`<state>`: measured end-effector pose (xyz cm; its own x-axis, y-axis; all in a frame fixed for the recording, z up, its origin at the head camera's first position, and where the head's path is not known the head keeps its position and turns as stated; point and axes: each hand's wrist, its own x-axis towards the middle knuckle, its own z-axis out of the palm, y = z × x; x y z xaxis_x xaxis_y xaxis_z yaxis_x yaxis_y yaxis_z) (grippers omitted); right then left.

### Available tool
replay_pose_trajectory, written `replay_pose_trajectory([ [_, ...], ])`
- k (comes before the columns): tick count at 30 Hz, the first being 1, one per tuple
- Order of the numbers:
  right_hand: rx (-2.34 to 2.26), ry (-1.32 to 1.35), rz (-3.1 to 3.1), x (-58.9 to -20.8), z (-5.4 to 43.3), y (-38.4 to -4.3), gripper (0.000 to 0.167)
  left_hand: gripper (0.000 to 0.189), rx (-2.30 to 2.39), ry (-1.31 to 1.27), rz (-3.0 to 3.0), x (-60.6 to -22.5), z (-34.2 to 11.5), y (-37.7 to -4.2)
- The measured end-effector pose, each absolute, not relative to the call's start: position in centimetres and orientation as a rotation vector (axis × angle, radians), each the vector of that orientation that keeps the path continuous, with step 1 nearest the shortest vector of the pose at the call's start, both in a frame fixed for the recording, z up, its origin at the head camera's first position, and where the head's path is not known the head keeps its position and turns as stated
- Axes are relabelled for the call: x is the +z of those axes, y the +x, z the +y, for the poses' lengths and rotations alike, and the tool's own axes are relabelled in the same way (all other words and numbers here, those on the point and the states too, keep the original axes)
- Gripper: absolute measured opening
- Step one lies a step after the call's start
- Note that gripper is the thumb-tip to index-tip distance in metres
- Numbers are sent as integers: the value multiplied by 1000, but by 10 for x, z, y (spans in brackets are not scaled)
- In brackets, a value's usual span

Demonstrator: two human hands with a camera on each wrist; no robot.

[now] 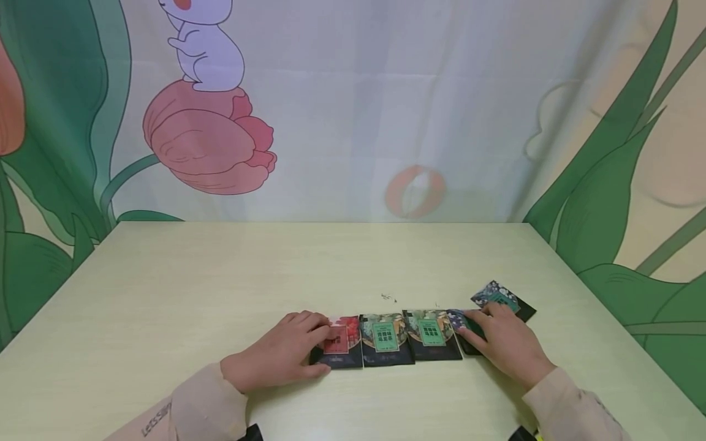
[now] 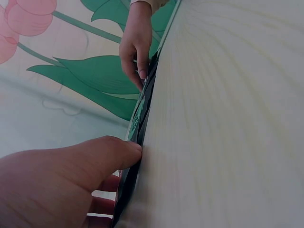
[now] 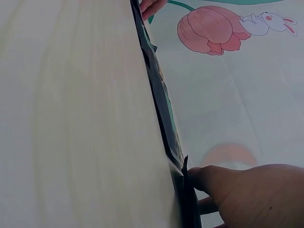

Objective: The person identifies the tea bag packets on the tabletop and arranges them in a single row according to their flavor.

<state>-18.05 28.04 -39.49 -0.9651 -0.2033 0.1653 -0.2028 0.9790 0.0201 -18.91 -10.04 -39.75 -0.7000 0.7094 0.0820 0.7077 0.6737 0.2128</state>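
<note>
Flat tea packets lie in a row near the front of the table. My left hand (image 1: 289, 346) rests at the left end, its fingers over the red-labelled tea packet (image 1: 349, 343) and its thumb by the near left corner. Two green-labelled tea packets (image 1: 386, 340) lie side by side in the middle. At the right end my right hand (image 1: 504, 337) has its finger and thumb spread on a dark tea packet (image 1: 473, 327), largely covered by the hand. In the right wrist view, a corner of this packet (image 3: 185, 164) stands up beside the thumb.
A blue flowered tea packet (image 1: 499, 298) lies askew behind my right hand, partly hidden by it. Small dark specks (image 1: 388, 297) lie on the pale table (image 1: 276, 269) behind the row. A printed curtain (image 1: 342, 122) hangs at the back edge.
</note>
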Motion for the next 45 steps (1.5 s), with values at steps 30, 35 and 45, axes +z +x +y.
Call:
replay_pose_trajectory([
  [30, -33, 317, -2961, -388, 275, -182, 49, 49, 372, 1214, 2886, -402, -105, -191],
  [35, -21, 309, -2966, -382, 277, -180, 50, 49, 369, 1218, 2883, -401, -104, -191],
  [45, 92, 341, -2956, -370, 288, -183, 48, 50, 347, 1202, 2872, -399, -100, -190],
])
